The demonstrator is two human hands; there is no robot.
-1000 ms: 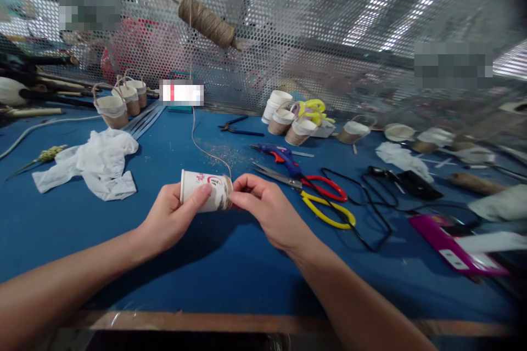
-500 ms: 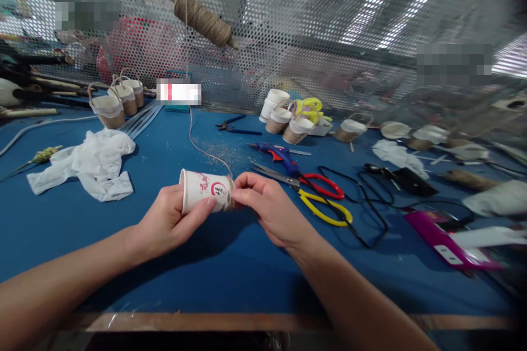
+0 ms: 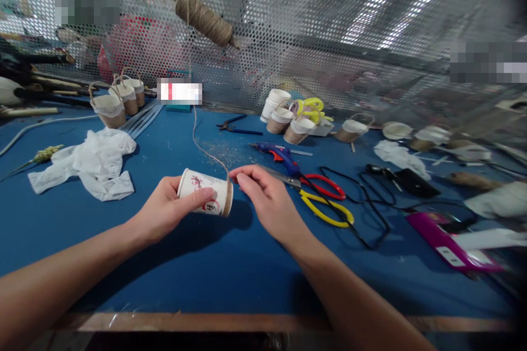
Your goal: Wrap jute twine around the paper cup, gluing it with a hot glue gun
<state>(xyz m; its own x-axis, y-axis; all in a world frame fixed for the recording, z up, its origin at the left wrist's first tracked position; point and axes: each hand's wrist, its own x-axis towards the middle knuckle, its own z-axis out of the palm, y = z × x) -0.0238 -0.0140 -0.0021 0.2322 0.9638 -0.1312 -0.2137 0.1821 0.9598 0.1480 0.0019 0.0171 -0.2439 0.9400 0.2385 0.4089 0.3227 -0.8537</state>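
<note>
My left hand (image 3: 167,205) grips a white paper cup (image 3: 203,180) with pink blossom print and dark lettering. The cup lies on its side above the table, its mouth toward the left and its fingers partly hidden there, the thumb along its wall. Several turns of brown twine (image 3: 228,197) circle the cup's base end. At that end my right hand (image 3: 263,197) has thumb and fingers drawn together against the twine where it meets the cup. From there the strand runs up to a twine spool (image 3: 203,19) hung at the mesh.
A glue gun (image 3: 278,154) and red-and-yellow-handled scissors (image 3: 325,205) lie right of the hands, among black cords. Behind are pliers (image 3: 239,126) and twine-wrapped cups (image 3: 300,130). White crumpled cloth (image 3: 88,162) is at left, a purple power strip (image 3: 448,244) at right.
My right hand has shifted up along the cup's base end, uncovering the wound twine. The cup has turned a little in my left hand, whose thumb now lies across the print.
</note>
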